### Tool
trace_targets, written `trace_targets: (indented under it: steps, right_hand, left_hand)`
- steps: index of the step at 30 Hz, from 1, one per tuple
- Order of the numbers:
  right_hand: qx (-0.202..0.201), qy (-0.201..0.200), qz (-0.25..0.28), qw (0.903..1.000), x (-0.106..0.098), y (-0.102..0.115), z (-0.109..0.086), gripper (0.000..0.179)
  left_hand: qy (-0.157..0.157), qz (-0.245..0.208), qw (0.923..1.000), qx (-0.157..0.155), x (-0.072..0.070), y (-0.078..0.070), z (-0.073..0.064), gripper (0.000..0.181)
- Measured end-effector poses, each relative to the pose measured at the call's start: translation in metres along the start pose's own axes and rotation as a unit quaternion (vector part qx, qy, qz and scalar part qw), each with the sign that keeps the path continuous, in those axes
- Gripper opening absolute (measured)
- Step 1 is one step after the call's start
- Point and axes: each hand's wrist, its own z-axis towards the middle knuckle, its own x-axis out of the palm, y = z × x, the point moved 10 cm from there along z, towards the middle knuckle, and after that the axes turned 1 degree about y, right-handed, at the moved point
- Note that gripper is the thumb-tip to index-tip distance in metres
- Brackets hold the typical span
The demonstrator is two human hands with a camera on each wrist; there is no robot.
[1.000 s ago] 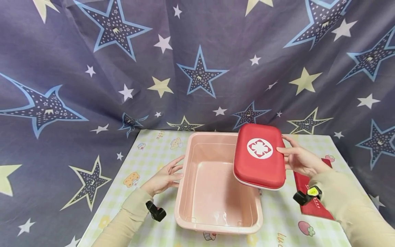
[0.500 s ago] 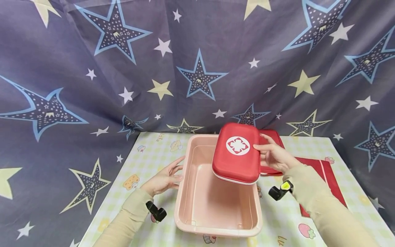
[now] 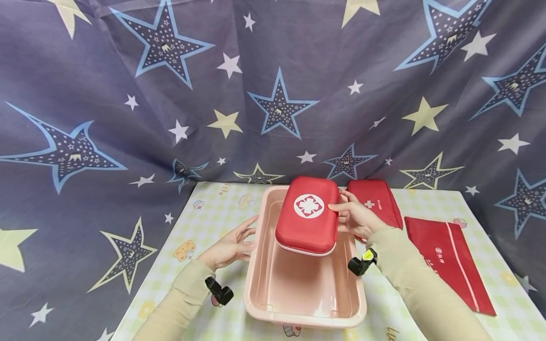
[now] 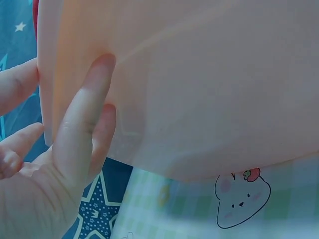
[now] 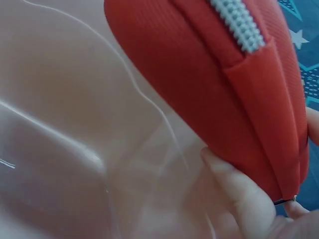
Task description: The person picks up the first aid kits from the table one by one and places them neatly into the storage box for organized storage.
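Observation:
A red hard-shell first aid case (image 3: 300, 232) with a white cross emblem hangs tilted over the far part of a pink plastic basin (image 3: 304, 289). My right hand (image 3: 359, 217) grips the case by its right edge, thumb on top. In the right wrist view, the side of the case (image 5: 199, 84) shows a pale zipper, with fingers pinching its lower end. At the basin's left side, my left hand (image 3: 230, 246) rests with extended fingers. The left wrist view has those fingertips (image 4: 102, 69) against the basin's outer wall (image 4: 209, 89).
Right of the basin lie a red first aid pouch (image 3: 379, 201) with a small white cross and a flat red bag (image 3: 452, 260) with a pale stripe. A checked cloth (image 3: 213, 208) covers the table. Behind it hangs a star-patterned curtain (image 3: 204, 94).
My right hand has carried the case leftward, from above the basin's right rim to over its inside. The red pouch and flat bag show more fully. The left hand stays on the basin.

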Motion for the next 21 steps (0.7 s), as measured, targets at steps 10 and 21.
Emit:
trace_targets:
  steps: [10, 21]
  right_hand:
    - [-0.022, -0.017, -0.081, 0.9963, 0.017, -0.007, 0.015, 0.074]
    - [-0.001, -0.013, -0.124, 0.9923, 0.028, -0.030, 0.028, 0.083]
  left_hand:
    - [-0.004, 0.000, 1.0000, -0.003, 0.000, 0.000, -0.001, 0.084]
    - [-0.010, -0.004, 0.9999, -0.005, -0.002, 0.002, -0.003, 0.084]
